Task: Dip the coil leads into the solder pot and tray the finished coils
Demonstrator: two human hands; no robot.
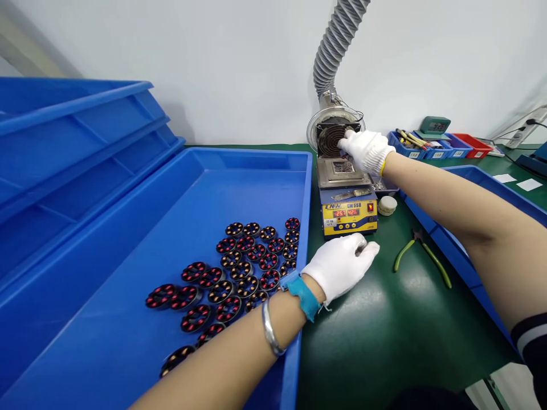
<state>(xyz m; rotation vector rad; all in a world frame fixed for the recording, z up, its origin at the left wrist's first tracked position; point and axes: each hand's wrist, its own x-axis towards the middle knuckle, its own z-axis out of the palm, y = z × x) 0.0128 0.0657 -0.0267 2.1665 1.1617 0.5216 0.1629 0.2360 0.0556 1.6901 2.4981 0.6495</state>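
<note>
Blue tray [248, 193], green-handled pliers [435, 262], left hand [341, 263] between, loosely uncurled, right hand [366, 150] above yellow-fronted unit [349, 217], grip unclear

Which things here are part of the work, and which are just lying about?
Seemingly in use:
- yellow-fronted machine, below the right hand
- black rings in the blue tray

Apparently lying about:
- green-handled pliers
- clock
- paper slips
</note>
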